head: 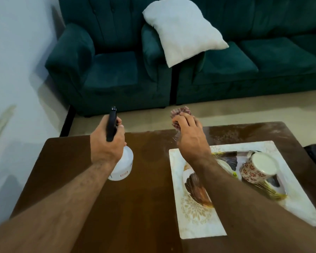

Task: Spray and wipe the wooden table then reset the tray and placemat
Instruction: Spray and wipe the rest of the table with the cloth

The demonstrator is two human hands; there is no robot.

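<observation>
two bare forearms, no sleeves, left hand and right hand.

A white cushion leans on the green sofa.

The left hand is covering the neck and trigger of the spray bottle, and its label print is reading too small to make out. The right hand is hiding most of the bunched cloth, leaving only a fringe showing at 12 o'clock of the fingers. The right forearm is crossing the tray, masking its pattern and part of a pale dish beside the overturned mug. The table is running off the bottom edge.
</observation>
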